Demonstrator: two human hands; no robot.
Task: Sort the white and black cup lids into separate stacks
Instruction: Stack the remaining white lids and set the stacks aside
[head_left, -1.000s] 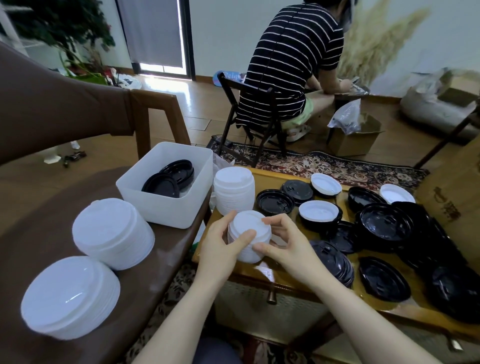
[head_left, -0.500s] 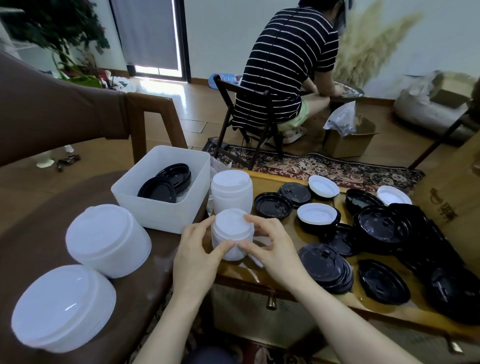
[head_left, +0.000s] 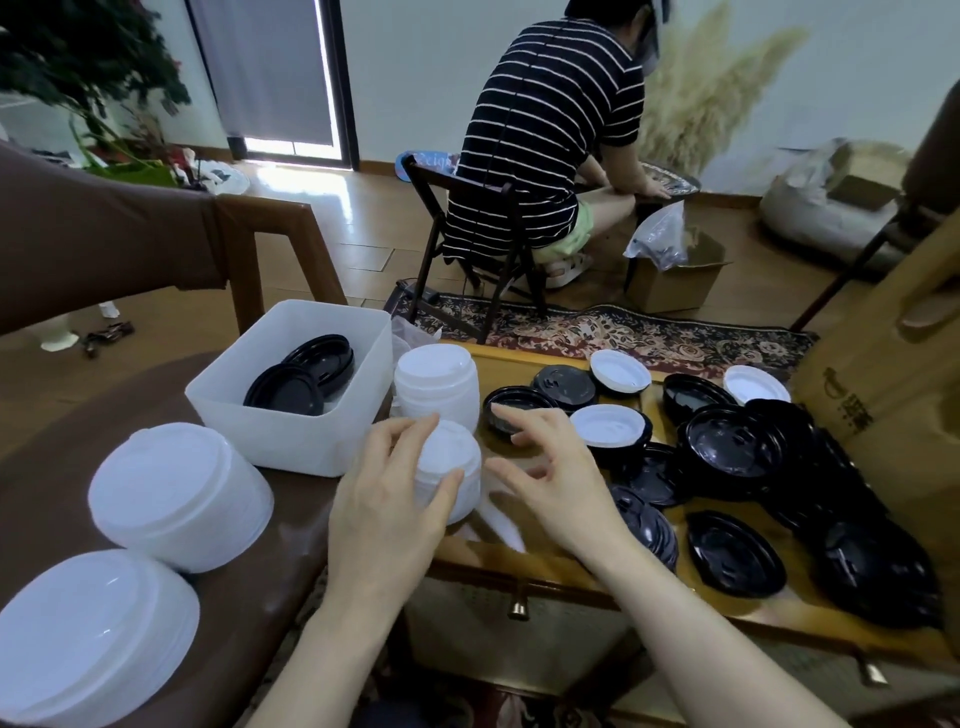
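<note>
One cardboard box (head_left: 878, 374) with unreadable dark print beside black lids (head_left: 737, 447).

Cup lids: white stacks (head_left: 182, 493) and glossy black loose lids (head_left: 735, 449). Storage bin (head_left: 306, 447): translucent white, holding black lids (head_left: 301, 379). Table top (head_left: 519, 364): yellow-brown; rug (head_left: 649, 332): dark red floral pattern; seated person's shirt (head_left: 545, 130): black with thin white stripes.

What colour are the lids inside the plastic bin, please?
Black lids, seen best in the head view, inside the white bin.
</note>
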